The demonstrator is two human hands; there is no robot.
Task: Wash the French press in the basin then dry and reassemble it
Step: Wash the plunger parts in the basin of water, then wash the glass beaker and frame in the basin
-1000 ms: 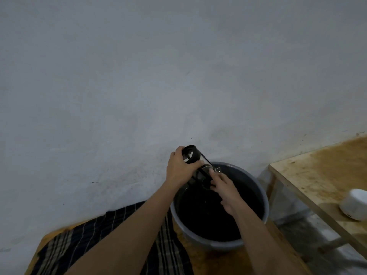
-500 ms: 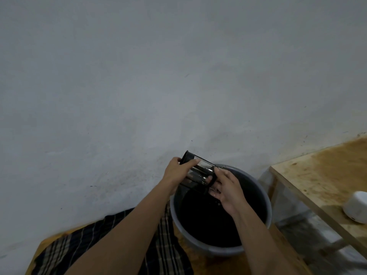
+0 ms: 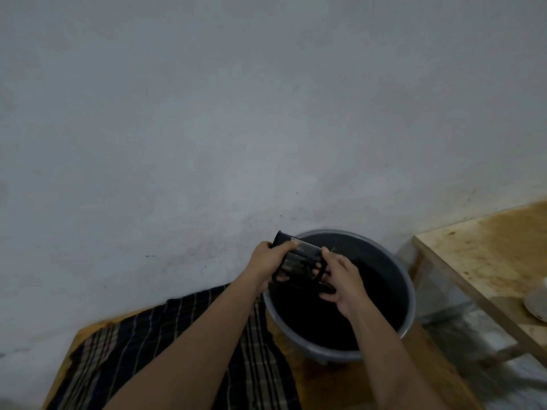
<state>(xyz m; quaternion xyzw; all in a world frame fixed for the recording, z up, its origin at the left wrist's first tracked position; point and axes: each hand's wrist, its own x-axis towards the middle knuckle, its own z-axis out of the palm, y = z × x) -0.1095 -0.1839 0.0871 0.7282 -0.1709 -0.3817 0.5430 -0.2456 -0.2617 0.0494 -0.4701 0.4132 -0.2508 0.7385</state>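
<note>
The French press carafe [image 3: 299,261], clear glass in a black frame, lies nearly on its side above the left rim of the grey basin [image 3: 405,288]. My left hand [image 3: 266,264] grips its left end, fingers curled over the frame. My right hand [image 3: 340,276] holds the right end, thumb on top and fingers curled underneath. The basin's inside looks dark; whether it holds water is hard to tell. The plunger and lid are not in view.
A dark checked cloth [image 3: 165,344] is spread on the wooden surface [image 3: 319,380] left of the basin. A second wooden table [image 3: 488,253] stands at right with a white object [image 3: 537,303] at its edge. A grey wall runs right behind.
The carafe has tipped from steeply slanted to almost horizontal and moved down over the basin rim. Both hands kept hold of it; the right hand shifted further round its right end.
</note>
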